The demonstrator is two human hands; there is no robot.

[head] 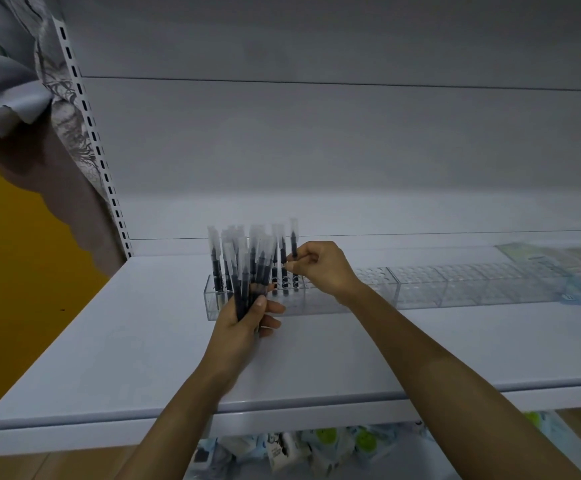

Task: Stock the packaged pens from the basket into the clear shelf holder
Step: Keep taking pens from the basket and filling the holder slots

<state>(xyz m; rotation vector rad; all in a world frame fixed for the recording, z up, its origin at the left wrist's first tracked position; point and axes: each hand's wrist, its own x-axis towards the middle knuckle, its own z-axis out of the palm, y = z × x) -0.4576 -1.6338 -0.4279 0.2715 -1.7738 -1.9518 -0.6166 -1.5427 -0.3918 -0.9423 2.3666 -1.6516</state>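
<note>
A long clear shelf holder [417, 289] with rows of round holes lies across the white shelf [109, 341]. Several black pens in clear sleeves [217, 261] stand upright in its left end. My left hand [247, 320] grips a bundle of packaged pens [249, 271] in front of the holder, fanned upward. My right hand [320, 266] pinches a single packaged pen [294, 244] upright over the holder, just right of the standing pens. The basket is not in view.
A slotted shelf upright [90, 133] runs up the left side beside a draped cloth [8, 81]. Flat packaged goods [566, 265] lie at the shelf's far right. More packaged items [317, 445] sit on the lower level under the shelf edge.
</note>
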